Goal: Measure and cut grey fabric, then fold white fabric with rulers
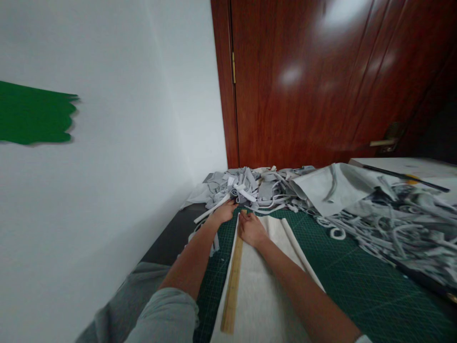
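Wooden ruler (233,281) on white fabric (262,295), right hand (251,229) pressing its far end

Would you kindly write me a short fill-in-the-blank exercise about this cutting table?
1. The right hand presses on the pale ____.
2. The wooden ruler lies along the fabric's ____ edge.
3. The cutting mat is ____ in colour.
4. The left hand reaches the grey ____ pile.

Missing words: fabric; left; green; scrap
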### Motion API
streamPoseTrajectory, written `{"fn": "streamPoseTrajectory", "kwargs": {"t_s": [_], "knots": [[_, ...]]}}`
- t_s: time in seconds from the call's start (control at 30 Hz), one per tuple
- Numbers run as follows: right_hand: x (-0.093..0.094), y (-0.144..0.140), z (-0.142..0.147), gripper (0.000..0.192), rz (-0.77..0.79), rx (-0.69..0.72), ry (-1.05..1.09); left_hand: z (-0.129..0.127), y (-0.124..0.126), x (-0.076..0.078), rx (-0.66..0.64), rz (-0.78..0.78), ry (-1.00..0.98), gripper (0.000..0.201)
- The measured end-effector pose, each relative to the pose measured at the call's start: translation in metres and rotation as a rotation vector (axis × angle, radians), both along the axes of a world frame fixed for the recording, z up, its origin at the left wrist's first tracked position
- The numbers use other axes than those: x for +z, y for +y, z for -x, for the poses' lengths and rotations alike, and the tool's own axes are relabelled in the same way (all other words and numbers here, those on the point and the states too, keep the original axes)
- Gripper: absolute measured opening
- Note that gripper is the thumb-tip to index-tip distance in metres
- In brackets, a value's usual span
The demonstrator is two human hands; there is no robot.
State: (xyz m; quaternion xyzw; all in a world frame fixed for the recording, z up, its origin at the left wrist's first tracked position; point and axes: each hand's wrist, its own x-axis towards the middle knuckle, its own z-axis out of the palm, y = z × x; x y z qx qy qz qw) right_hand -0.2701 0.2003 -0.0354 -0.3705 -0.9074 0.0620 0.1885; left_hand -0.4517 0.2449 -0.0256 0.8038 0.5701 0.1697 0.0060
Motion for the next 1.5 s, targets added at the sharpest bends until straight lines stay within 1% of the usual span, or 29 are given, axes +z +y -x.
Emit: {"fn": "streamPoseTrajectory", "kwargs": {"t_s": [0.07,0.17,0.27,0.37,0.47,0.53,0.63,0.83,0.97,1.13,1.23,1.5], "knots": [[-0.004,0.001,0.002,0.050,0.020,-0.010,-0.001,-0.005,-0.004,0.001,0.008,-0.018,-0.015,0.042],[-0.008,0.003,0.005,0.052,0.053,-0.024,0.012,-0.018,-0.018,-0.001,0.035,-0.047,-0.048,0.045],[-0.010,0.004,0.006,0.054,0.075,-0.047,0.046,-0.030,-0.039,-0.007,0.024,-0.061,-0.071,0.050],[-0.008,0.006,0.005,0.055,0.079,-0.086,0.096,-0.033,-0.060,-0.016,0.017,-0.044,-0.071,0.055],[-0.004,0.007,0.001,0.045,0.082,-0.086,0.132,-0.030,-0.074,-0.024,0.010,0.022,-0.036,0.055],[-0.002,0.007,-0.001,0.039,0.101,-0.065,0.134,-0.028,-0.079,-0.027,0.014,0.068,-0.001,0.055],[-0.002,0.008,-0.001,0.038,0.135,-0.057,0.125,-0.029,-0.084,-0.024,0.048,0.121,0.052,0.055],[-0.007,0.015,0.004,0.060,0.198,-0.185,0.157,-0.033,-0.090,-0.013,0.083,0.191,0.129,0.053],[-0.011,0.020,0.003,0.061,0.200,-0.178,0.178,-0.033,-0.089,-0.010,0.095,0.226,0.149,0.054],[-0.013,0.020,0.001,0.066,0.172,-0.178,0.202,-0.032,-0.086,-0.008,0.081,0.243,0.159,0.054],[-0.015,0.019,0.000,0.063,0.152,-0.195,0.214,-0.030,-0.085,-0.008,0.069,0.246,0.161,0.054],[-0.021,0.023,-0.001,0.043,0.128,-0.173,0.205,-0.030,-0.084,-0.009,0.053,0.241,0.139,0.055]]}}
